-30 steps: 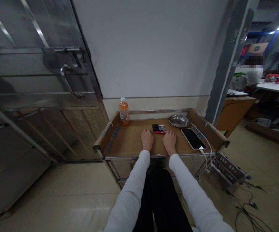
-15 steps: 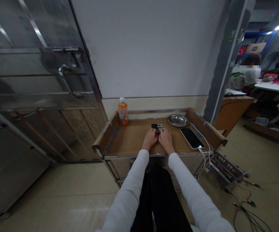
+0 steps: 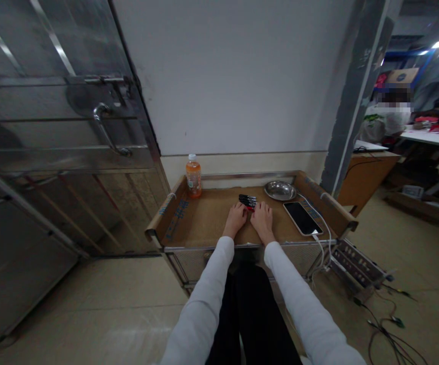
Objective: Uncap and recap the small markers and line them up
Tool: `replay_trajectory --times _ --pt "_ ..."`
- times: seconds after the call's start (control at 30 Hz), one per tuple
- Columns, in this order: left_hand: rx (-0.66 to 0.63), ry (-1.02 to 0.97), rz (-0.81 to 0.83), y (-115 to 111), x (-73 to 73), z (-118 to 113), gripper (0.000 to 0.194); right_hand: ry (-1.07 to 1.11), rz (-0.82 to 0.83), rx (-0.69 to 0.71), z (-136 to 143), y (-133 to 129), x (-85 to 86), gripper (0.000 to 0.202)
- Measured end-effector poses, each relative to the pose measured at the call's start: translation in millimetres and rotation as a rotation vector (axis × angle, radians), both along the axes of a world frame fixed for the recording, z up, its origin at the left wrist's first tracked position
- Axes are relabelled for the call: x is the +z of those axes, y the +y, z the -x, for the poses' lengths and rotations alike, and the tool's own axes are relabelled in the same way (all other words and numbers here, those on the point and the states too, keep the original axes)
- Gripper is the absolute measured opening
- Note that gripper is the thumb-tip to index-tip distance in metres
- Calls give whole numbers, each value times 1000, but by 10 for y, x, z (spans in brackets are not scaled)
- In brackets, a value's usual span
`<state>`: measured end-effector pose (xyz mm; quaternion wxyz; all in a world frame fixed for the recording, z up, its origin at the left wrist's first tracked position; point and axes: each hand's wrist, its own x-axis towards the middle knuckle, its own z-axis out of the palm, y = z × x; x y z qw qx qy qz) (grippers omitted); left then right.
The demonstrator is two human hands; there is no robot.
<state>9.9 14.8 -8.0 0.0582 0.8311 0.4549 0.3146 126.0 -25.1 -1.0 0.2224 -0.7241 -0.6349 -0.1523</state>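
Observation:
Several black pens (image 3: 247, 198) lie side by side on the cardboard-lined top of a cart (image 3: 208, 218). A red pen (image 3: 250, 208) is nearest to me, at the front of the row. My left hand (image 3: 236, 219) is closed with curled fingers at the red pen's left end. At its right end my right hand (image 3: 262, 219) is closed too, fingertips against the pens. Both palms face down, and the fingers partly cover the pen ends. Behind and to the right of the pens sits a shallow round metal dish (image 3: 280, 190).
A smartphone (image 3: 302, 218) with a white charging cable (image 3: 324, 223) lies at the right. An orange drink bottle (image 3: 193, 177) stands in the back left corner. Raised cardboard sides edge the cart. A metal door (image 3: 52, 126) is at left; cables (image 3: 390, 329) lie on the floor.
My hands have drawn slightly apart, and more of the pens shows between them. The red pen is now in clearer view. The bottle, dish and phone stay in place.

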Motion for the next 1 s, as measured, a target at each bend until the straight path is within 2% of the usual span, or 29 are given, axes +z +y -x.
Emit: replay_trajectory --times 0.1,0.27,0.43,0.6,0.9,1.0 --pt "-65 -84 20 26 -29 0 16 -18 4 19 -2 -7 0 22" --pt "-43 -189 45 54 -53 -4 16 -11 18 65 -17 8 -20 22" --pt "4 -214 -59 13 46 -12 18 -7 68 191 -30 44 -54 22" --pt "42 -151 -96 -26 126 -24 20 6 57 167 -39 55 -49 23" --pt "-129 -188 -63 -78 109 -27 25 39 -48 135 -81 58 2 31" --pt "-141 -215 -45 -87 115 -21 27 82 -65 149 -90 65 -3 32"
